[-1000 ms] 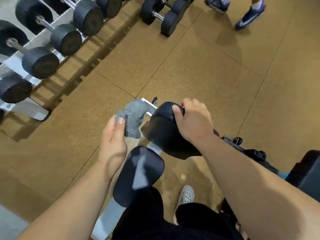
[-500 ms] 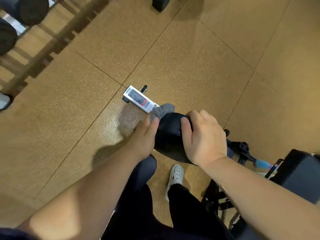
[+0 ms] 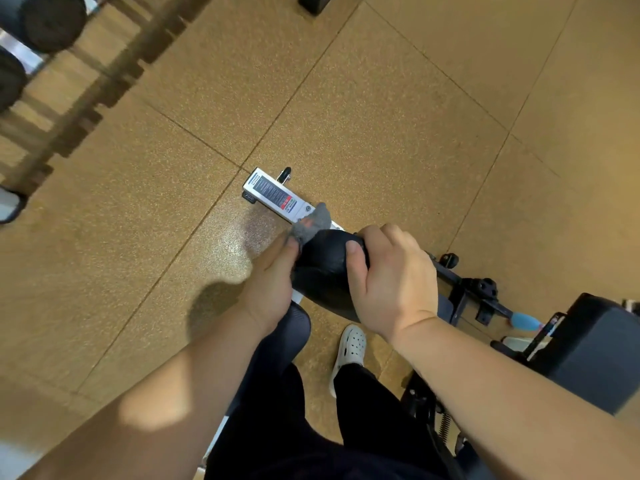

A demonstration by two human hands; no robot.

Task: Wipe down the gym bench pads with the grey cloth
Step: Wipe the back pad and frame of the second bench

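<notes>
Slippage worries me most: my left grip [image 3: 273, 282] pinches the grey cloth [image 3: 313, 221] at the far left end of the black roller pad [image 3: 322, 268], thumb on top and fingers out of sight behind. Most of the cloth sticks up in a bunch past the pad, over the white labelled frame arm [image 3: 273, 194]. With so little fabric on the pad's surface, I judge a stroke could skid off, or the loose tuft could catch on the frame arm or its black knob [image 3: 285, 173]. My right grip [image 3: 391, 282] is curled over the pad's top, thumb on the near face, steadying it. If that loosens, the roller may turn under the wipe, and the patch beneath my palm goes unwiped unless I shift. A second roller pad [image 3: 294, 327] sits just below my left wrist, crowding my forearm. The larger bench pad [image 3: 595, 348] lies off to my right, beyond a blue-tipped lever [image 3: 523, 322]. My white clog [image 3: 351, 344] stands on the floor [image 3: 381, 116] beneath; dumbbells [image 3: 41, 22] are well apart, far left.
</notes>
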